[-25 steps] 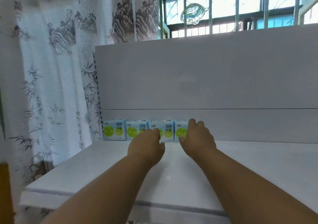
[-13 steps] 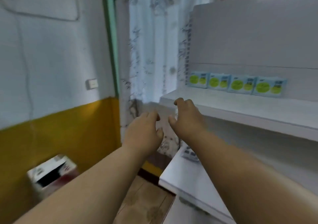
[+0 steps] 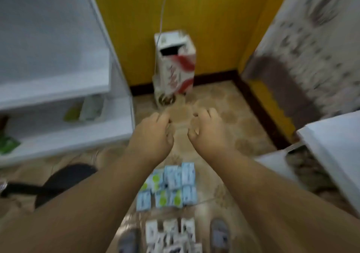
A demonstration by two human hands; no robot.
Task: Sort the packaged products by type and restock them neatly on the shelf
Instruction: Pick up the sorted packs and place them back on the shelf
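The view is blurred and looks down at the floor. Several light-blue packets with green dots (image 3: 169, 186) lie in a cluster on the floor between my forearms. Closer to my feet lies a second cluster of white and dark packets (image 3: 171, 233). My left hand (image 3: 153, 134) and my right hand (image 3: 206, 130) hang side by side above the floor, beyond the packets. Their fingers are loosely curled and hold nothing. A white shelf unit (image 3: 331, 141) shows at the right edge.
A white and red carton (image 3: 175, 64) stands against the yellow wall. Another white shelf unit (image 3: 64, 89) at the left holds green packets (image 3: 7, 145). A black object (image 3: 58, 182) lies on the floor at the left. My shoes (image 3: 220, 233) flank the near packets.
The view swung from the shelf with its row of blue packets down to the floor. Both hands left the shelf and now hang empty over the floor packets.
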